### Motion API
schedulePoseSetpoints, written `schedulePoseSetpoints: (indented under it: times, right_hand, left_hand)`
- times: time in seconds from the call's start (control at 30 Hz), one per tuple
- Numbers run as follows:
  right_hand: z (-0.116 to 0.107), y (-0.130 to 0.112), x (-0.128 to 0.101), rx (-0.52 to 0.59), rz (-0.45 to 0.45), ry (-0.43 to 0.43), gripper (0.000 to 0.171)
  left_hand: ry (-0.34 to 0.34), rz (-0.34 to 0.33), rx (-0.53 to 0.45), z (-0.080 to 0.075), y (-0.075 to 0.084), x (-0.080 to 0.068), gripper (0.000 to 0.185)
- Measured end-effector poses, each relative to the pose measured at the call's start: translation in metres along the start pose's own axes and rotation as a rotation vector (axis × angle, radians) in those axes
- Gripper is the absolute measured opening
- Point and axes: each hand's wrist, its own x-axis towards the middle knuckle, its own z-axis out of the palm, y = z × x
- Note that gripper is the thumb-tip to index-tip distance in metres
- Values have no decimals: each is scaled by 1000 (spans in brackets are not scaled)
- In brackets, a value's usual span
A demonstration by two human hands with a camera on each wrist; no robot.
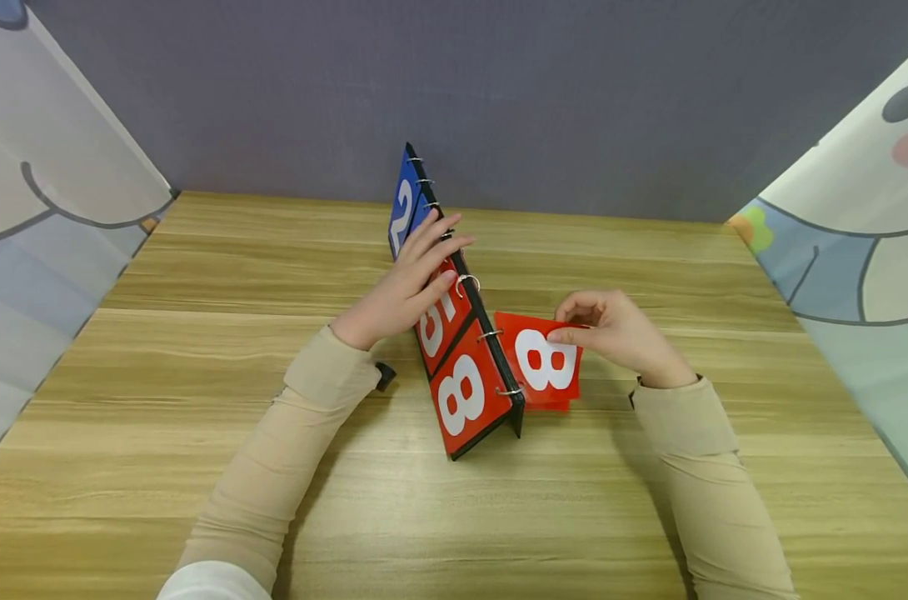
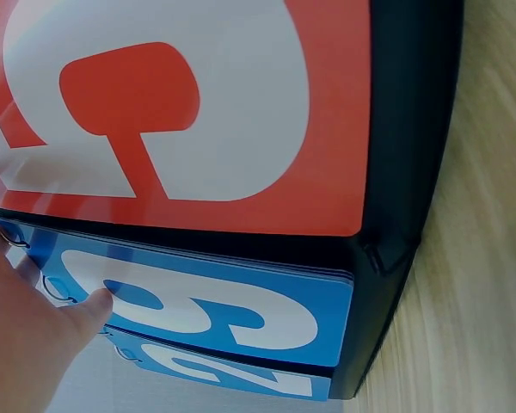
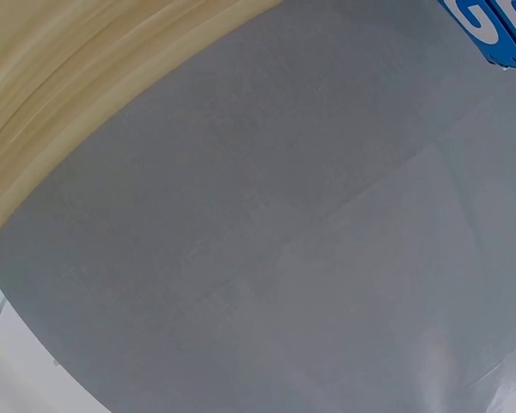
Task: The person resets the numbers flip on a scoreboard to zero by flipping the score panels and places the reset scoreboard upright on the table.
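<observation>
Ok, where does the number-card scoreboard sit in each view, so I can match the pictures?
Head: scoreboard near the middle, slanting from upper centre down and slightly right.
Left wrist: close up, filling much of the left and middle.
Right wrist: only a small blue part of it, at the top right corner.
Shared landmark: the wooden tabletop, along the right side in the left wrist view, upper left in the right wrist view.

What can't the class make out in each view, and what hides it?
Head: the digit on the inner blue card, mostly hidden behind the left hand.
Head: the face of the lower red card, covered by the flipped red 8 card.
Left wrist: part of the inner red card, cut off by top and left edges.
Right wrist: most of the right hand, cut off by the right edge.
</observation>
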Motion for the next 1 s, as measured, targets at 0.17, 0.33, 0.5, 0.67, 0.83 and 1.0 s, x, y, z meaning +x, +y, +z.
schedulePoseSetpoints:
  times: [0.17,0.33,0.5,0.67,0.83,1.0]
  right_hand:
    - [1,0,1,19,-10,10,10]
    - [1,0,0,43,3,4,11]
    - [-3,1,-3,68,14,7,13]
    - [-17,0,-12,50,26,45,15]
    - [-32,-1,-22,57,57,97,15]
    - [-42,-6,-34,100,31,155,22]
  left_hand:
    - [-10,-11,3,0,0,0,51]
    - [-13,-15,4,-1,1,0,50]
    - [-14,-14,2,0,1,0,54]
    - [-16,-12,0,1,2,0,51]
    - [-14,-4,2,2,1,0,49]
    - [0,12,-1,3,1,1,56]
